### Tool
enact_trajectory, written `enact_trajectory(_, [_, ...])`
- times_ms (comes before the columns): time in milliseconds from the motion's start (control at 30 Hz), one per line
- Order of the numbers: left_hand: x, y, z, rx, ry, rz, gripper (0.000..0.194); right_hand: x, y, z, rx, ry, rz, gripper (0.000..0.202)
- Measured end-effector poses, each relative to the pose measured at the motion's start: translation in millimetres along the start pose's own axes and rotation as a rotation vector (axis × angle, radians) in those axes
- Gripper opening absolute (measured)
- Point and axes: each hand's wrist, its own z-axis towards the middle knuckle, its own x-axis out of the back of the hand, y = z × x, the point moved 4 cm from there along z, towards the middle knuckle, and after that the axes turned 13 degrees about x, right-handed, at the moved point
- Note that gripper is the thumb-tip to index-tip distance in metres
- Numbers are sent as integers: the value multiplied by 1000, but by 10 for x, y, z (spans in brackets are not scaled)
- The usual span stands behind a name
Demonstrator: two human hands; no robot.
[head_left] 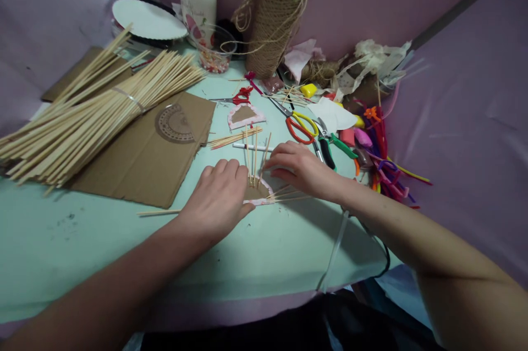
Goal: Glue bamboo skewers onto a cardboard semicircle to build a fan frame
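Observation:
A small half-round cardboard piece (256, 193) with a pink-and-white edging lies on the table, with thin wooden sticks (255, 154) fanning out from it. My left hand (218, 194) grips its left side, the thumb along the lower edge; the fingers cover that part. From the right, my right hand (301, 166) has its fingertips closed at one of the sticks, beside the cardboard. More thin sticks (289, 195) point right, under the right hand. Behind the hands lie a white pen-like rod (243, 146), loose sticks (231, 139) and another edged cardboard piece (246, 115).
At left, a banded bundle of wooden sticks (103, 114) lies over a cardboard sheet (140, 175). Orange-and-yellow scissors (303, 126), red scissors (241, 98) and green-handled pruners (336, 144) lie behind. A twine spool (274, 21) and a bottle (198, 4) stand at the back.

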Motion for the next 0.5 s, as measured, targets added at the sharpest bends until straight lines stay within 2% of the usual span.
enact_trajectory(167, [-4,2,-19,-11,15,-50,30,-56,-11,-86,-292,134,157,5])
enact_trajectory(267, [-5,12,-21,-20,24,-62,29,-95,-20,-127,-434,147,302,6])
enact_trajectory(400, [9,41,-12,-39,77,-40,29,-166,-18,-154,-500,101,462,12])
enact_trajectory(500, [19,56,-8,-52,117,-24,28,-212,-8,-150,-502,117,545,11])
